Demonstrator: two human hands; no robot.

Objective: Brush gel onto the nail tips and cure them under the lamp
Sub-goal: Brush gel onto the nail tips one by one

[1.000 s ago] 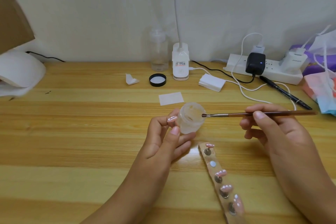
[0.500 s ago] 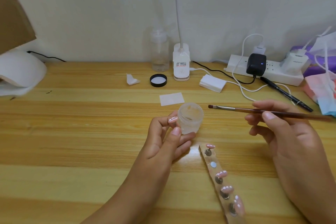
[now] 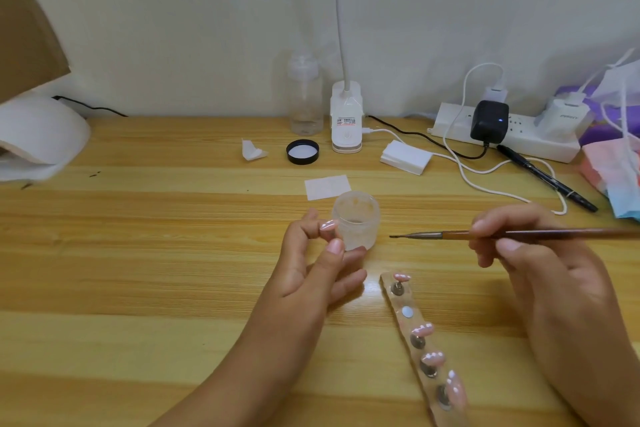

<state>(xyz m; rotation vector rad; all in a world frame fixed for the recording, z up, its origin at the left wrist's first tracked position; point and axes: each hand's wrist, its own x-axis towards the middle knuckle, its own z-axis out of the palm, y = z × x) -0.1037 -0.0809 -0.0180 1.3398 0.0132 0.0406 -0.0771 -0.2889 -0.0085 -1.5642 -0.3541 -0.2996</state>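
Jar [image 3: 356, 224]: we logged it in left hand [image 3: 311, 263], thumb and fingers curled round it, mouth open. Brush [image 3: 485, 235]: pinched by right hand [image 3: 540, 260], bristles pointing left, just short of jar. Nail tips [image 3: 423, 329]: four (pink, glossy) on strip [image 3: 398, 302], on table [image 3: 138, 253] between forearms. Lamp [image 3: 38, 135]: far left.

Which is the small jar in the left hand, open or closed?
Open: the jar shows a bare round mouth, no lid on it. A black cap lies apart, behind it.
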